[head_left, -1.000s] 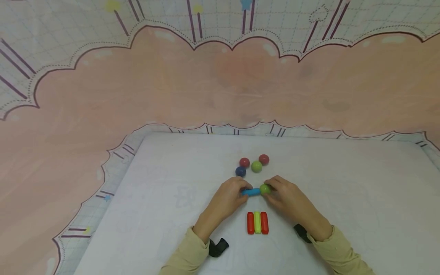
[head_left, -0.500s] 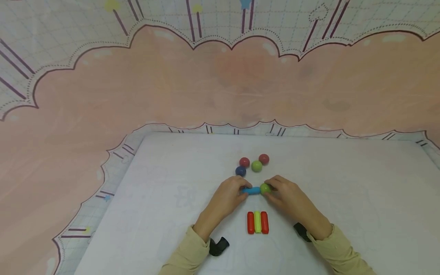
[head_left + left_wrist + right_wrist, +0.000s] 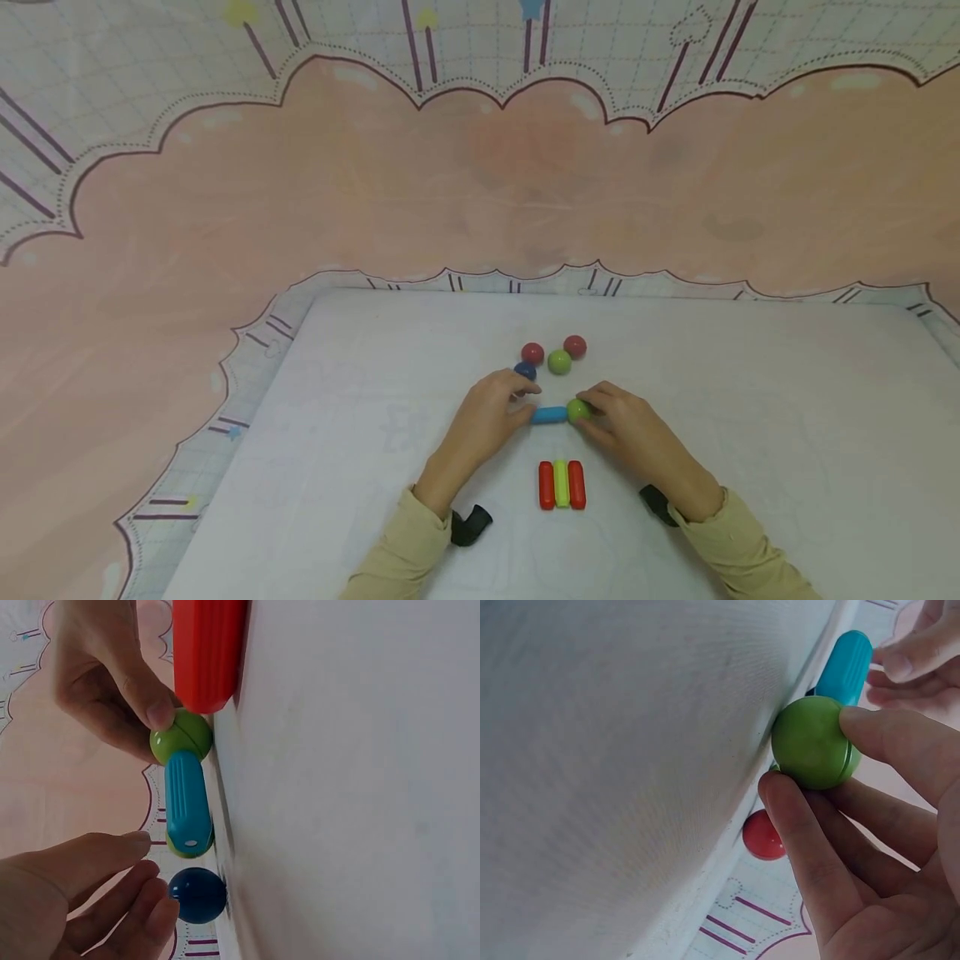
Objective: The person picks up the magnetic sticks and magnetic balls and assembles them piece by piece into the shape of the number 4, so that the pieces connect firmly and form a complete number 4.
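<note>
Dim, greyish light; faint, soft shadows.

Blue rod [image 3: 550, 415]; two green balls [image 3: 578, 410]; two red rods [image 3: 546, 486]; yellow-green rod [image 3: 562, 484]; two red balls [image 3: 532, 353]; dark-blue ball [image 3: 197, 895]. Desk [image 3: 337, 483]: white. Sleeves [image 3: 408, 537]: khaki. Backdrop [image 3: 420, 183]: peach, grid-patterned border [image 3: 180, 50].

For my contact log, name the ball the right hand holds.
The green ball touching the blue rod; the other green ball, farther back, touches no rod.
</note>
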Demonstrator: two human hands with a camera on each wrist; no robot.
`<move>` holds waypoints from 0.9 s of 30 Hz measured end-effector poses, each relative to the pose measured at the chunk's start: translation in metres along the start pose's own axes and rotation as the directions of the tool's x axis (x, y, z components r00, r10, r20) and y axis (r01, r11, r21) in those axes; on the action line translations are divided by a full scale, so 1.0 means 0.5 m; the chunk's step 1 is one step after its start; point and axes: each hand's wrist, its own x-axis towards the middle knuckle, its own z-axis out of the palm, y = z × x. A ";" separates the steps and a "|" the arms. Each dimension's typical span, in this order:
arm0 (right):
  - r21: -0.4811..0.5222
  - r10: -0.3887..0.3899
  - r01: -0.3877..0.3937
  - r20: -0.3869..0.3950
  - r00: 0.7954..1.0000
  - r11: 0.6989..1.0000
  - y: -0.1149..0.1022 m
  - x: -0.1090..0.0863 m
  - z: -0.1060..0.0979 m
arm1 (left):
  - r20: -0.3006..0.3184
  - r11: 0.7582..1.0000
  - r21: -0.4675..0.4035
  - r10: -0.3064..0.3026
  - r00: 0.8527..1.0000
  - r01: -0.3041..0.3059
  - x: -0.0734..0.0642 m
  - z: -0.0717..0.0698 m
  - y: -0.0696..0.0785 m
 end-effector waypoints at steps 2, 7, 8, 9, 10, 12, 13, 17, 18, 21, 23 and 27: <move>0.000 -0.008 0.008 -0.009 1.000 1.000 0.001 0.000 0.001 | -0.030 1.000 0.000 0.014 0.999 -0.014 0.003 -0.003 -0.002; 0.005 -0.033 0.034 -0.028 0.999 0.999 0.004 0.000 0.002 | -0.106 0.999 0.002 0.054 0.993 -0.054 0.012 -0.013 -0.002; 0.007 -0.033 0.033 -0.027 0.999 0.999 0.004 0.000 0.002 | -0.117 0.998 0.000 0.058 0.991 -0.058 0.014 -0.015 -0.003; 0.008 -0.030 0.030 -0.024 0.999 1.000 0.003 0.000 0.002 | -0.126 0.998 -0.002 0.058 0.990 -0.058 0.017 -0.015 -0.004; 0.010 -0.026 0.026 -0.020 0.999 1.000 0.003 0.000 0.002 | -0.133 0.998 -0.002 0.056 0.990 -0.057 0.019 -0.016 -0.005; 0.013 -0.017 0.017 -0.012 1.000 1.000 0.002 0.000 0.001 | -0.144 0.999 -0.013 0.047 0.988 -0.050 0.024 -0.015 -0.007; 0.013 -0.013 0.013 -0.009 1.000 1.000 0.002 -0.001 0.001 | -0.149 0.999 -0.011 0.041 0.988 -0.043 0.027 -0.015 -0.008; 0.014 -0.002 0.002 -0.005 1.000 1.000 0.000 -0.001 0.000 | -0.155 1.000 -0.009 0.003 0.988 -0.004 0.036 -0.012 -0.011; 0.014 0.000 0.000 -0.004 1.000 1.000 0.000 -0.001 0.001 | -0.154 1.000 -0.007 -0.007 0.988 0.006 0.039 -0.011 -0.012; 0.014 0.003 -0.003 -0.004 1.000 1.000 0.000 -0.001 0.001 | -0.149 0.999 -0.003 -0.039 0.988 0.039 0.045 -0.008 -0.013; 0.013 0.002 -0.002 -0.005 1.000 1.000 0.000 0.000 0.002 | -0.149 0.998 -0.001 -0.058 0.987 0.059 0.048 -0.005 -0.014; 0.012 0.000 0.000 -0.008 1.000 1.000 0.001 0.000 0.002 | -0.160 0.995 0.009 -0.095 0.983 0.097 0.054 0.001 -0.014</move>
